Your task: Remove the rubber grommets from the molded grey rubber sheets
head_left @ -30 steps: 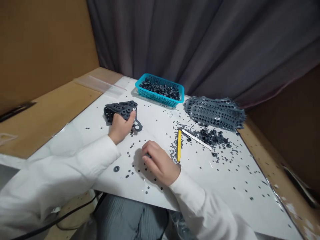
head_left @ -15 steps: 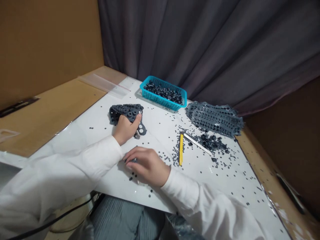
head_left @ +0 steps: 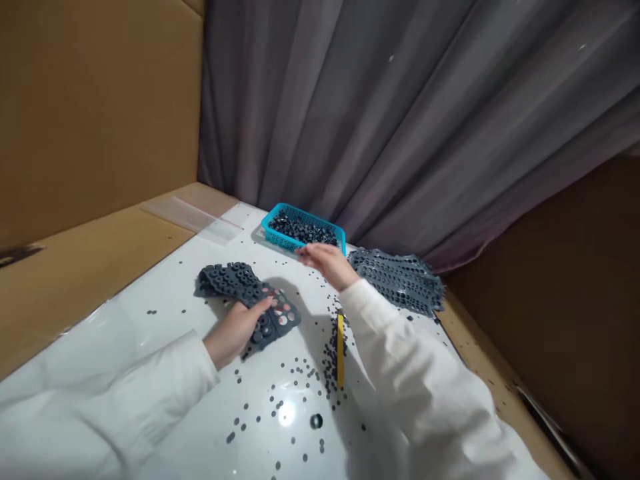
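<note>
Gripping a perforated dark rubber sheet (head_left: 227, 279) at its nearer end, the left hand (head_left: 240, 330) is pressing its thumb on top while the other fingers are supporting from beneath, skin showing through the open holes. Thick rings are studding the sheet's curling farther part, just above the white surface (head_left: 135, 333) or resting on it; from where I am standing, I cannot tell which. The right hand (head_left: 325, 261) is reaching to the near side of the blue basket (head_left: 274, 238), where small dark pieces (head_left: 300, 228) are lying. Its fingers are pointing leftward, seen edge-on; whether they are grasping anything or releasing it, I cannot tell. The step in hand is seemingly the reach to the basket, with the sheet waiting in the left grasp. The next move is probably calling for clearance over the rim and a steady left grip. Loose discs (head_left: 231, 438) are dotting the surface, beside a yellow-handled tool (head_left: 341, 350).
</note>
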`<state>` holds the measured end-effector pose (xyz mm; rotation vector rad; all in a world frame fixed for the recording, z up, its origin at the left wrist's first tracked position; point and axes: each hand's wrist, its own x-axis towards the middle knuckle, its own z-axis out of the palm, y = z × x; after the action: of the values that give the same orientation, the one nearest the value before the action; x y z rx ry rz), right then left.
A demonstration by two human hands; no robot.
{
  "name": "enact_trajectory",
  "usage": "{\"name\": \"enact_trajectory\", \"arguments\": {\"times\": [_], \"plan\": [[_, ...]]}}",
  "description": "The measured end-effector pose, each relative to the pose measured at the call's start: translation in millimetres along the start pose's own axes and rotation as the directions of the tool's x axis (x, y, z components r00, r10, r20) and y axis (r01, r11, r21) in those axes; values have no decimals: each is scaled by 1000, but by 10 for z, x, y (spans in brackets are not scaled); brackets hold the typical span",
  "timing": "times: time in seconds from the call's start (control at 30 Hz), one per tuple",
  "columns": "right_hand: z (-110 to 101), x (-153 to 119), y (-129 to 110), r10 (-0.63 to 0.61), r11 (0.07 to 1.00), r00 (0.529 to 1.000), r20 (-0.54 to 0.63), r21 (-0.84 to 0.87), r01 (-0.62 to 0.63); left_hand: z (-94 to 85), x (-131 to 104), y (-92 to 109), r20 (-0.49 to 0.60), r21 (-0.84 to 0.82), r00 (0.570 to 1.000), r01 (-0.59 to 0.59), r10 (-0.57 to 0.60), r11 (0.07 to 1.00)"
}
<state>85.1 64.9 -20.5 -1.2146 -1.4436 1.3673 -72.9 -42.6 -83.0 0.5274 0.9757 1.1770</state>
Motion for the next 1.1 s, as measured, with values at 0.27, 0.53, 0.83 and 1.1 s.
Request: {"name": "enact_trajectory", "arguments": {"times": [0.27, 0.53, 0.83, 1.1], "plan": [[-293, 1361, -134, -28, 941, 955, -295, -329, -74, 11, -99, 2, -11, 7, 990, 144, -144, 990], [-406, 1479, 99, -128, 789, 979, -157, -615, 5, -47, -93, 61, 212, -261, 974, 131, -76, 956], [-485, 928, 10, -261, 570, 965, -38, -812, 123, 9, -65, 61, 61, -171, 996, -47, 58, 984], [163, -387, -188, -377, 219, 663, 647, -633, 742, -97, -67, 18, 68, 361, 934, -350, 350, 865]]}}
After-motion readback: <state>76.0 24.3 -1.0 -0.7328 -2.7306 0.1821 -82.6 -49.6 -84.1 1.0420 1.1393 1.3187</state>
